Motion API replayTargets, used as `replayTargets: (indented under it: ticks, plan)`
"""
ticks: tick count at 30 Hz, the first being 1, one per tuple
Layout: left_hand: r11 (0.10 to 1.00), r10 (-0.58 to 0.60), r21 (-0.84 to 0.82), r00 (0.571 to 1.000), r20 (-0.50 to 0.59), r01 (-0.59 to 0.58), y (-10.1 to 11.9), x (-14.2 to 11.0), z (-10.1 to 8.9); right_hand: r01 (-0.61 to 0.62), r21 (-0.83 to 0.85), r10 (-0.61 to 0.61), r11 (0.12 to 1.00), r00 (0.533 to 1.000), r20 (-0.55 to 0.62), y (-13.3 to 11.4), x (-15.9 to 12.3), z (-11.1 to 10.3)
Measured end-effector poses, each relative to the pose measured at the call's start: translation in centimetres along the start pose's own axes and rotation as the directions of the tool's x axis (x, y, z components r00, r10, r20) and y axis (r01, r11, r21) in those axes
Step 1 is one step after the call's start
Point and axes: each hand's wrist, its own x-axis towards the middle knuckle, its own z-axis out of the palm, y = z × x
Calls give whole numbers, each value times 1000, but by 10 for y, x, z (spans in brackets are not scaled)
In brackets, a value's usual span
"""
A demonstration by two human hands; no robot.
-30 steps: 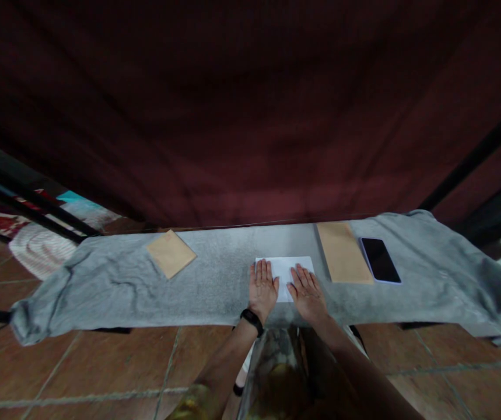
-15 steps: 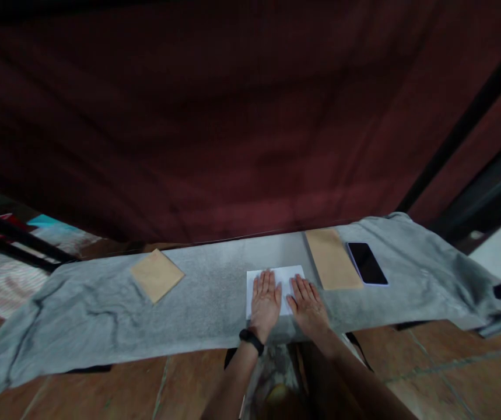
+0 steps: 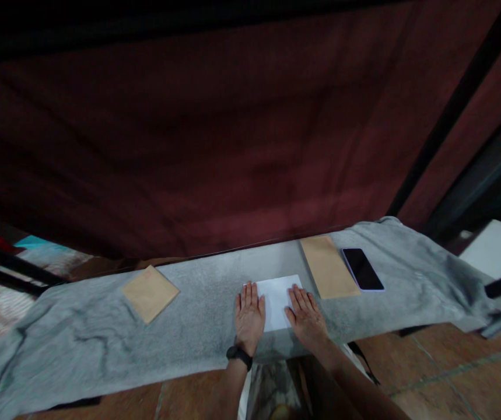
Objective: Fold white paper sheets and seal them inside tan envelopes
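A white sheet of paper [image 3: 276,300] lies flat on the grey cloth [image 3: 206,315], partly covered by both hands. My left hand [image 3: 250,315] rests palm down over the paper's left edge, fingers stretched out and pointing away from me; a dark band circles that wrist. On the paper's right side, my right hand [image 3: 306,312] lies palm down with its fingers extended. Nothing is held in either hand. Beyond the right hand sits a larger tan rectangle of paper or card [image 3: 329,267].
A phone [image 3: 363,269] with a dark screen lies right of the tan rectangle. A smaller tan square [image 3: 151,293] is on the cloth at the left. Dark red fabric [image 3: 250,146] hangs behind, with a black post [image 3: 442,128] at right. Tiled floor [image 3: 425,367] shows in front.
My left hand has slid left from the middle of the paper to its left edge, uncovering more of the sheet. The right hand stays nearly in place. The camera view has shifted slightly.
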Motion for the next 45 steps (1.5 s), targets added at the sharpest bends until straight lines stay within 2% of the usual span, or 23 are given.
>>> replayTargets:
  ticks: [3, 8, 11, 16, 24, 29, 32, 35, 38, 39, 42, 45]
  plan:
    - [1000, -7, 19, 1000, -23, 8, -7, -2, 3, -48, 18, 48, 999, 999, 0, -11, 12, 5]
    - [999, 5, 35, 1000, -24, -4, -6, -2, 4, 35, 100, -41, 994, 997, 58, -34, 42, 17]
    - [999, 4, 36, 1000, -22, -3, -6, -2, 2, 49, 109, -57, 993, 995, 78, -37, 48, 25]
    - [999, -4, 35, 1000, -22, 5, -6, -3, 0, 33, 64, -35, 997, 999, 30, -23, 39, 28]
    - [998, -62, 13, 995, -75, 63, -8, -4, 2, 5, -40, -6, 999, 1000, -15, 7, 15, 12]
    - [991, -129, -36, 985, -114, 126, -20, -15, -3, -5, -58, 1, 998, 998, -57, 19, -5, 8]
    - [988, -155, -49, 980, -124, 150, -26, -25, -11, -11, -54, 9, 998, 999, -42, 20, -5, 6]
    - [993, -103, -78, 988, -117, 94, -21, -41, -17, 2, -19, -1, 1000, 999, 41, 15, 16, -1]
    - [989, 76, -120, 995, -59, -83, -10, -57, -18, -36, 27, 29, 999, 977, 210, 8, 51, -8]
    - [984, 121, -130, 992, -36, -125, -7, -62, -18, -41, 36, 32, 998, 973, 227, 7, 63, -9]
    - [978, 155, -140, 988, -2, -154, -5, -71, -20, -49, 66, 31, 997, 966, 257, 6, 89, -10]
    - [979, 160, -130, 987, 4, -158, -12, -71, -23, -84, 109, 50, 990, 958, 284, 9, 101, -9]
